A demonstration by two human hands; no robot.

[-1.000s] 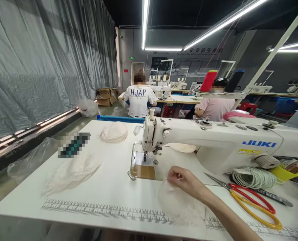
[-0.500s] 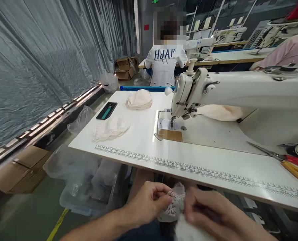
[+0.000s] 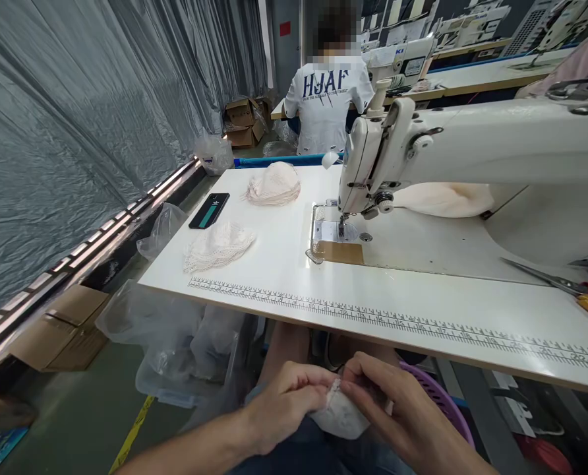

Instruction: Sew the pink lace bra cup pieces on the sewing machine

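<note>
Both my hands are in my lap, below the front edge of the white sewing table (image 3: pixel 422 310). My left hand (image 3: pixel 287 399) and my right hand (image 3: pixel 397 409) pinch a small piece of white lace fabric (image 3: pixel 338 415) between their fingertips, fingers closed on it from either side. Most of the piece is hidden under my fingers. The white sewing machine (image 3: pixel 452 145) stands on the table above my hands, its needle over the plate (image 3: pixel 336 234).
Two cream lace piles (image 3: pixel 217 245) (image 3: pixel 275 185) and a black phone (image 3: pixel 209 210) lie on the table's left half. Scissors (image 3: pixel 565 287) rest at the right edge. Clear plastic bags (image 3: pixel 175 343) and cardboard boxes (image 3: pixel 59 326) sit on the floor left. A person in a white shirt (image 3: pixel 326 99) sits ahead.
My right hand left the table top and came down to my lap, where the left hand joined it on the lace piece. The view tilted downward.
</note>
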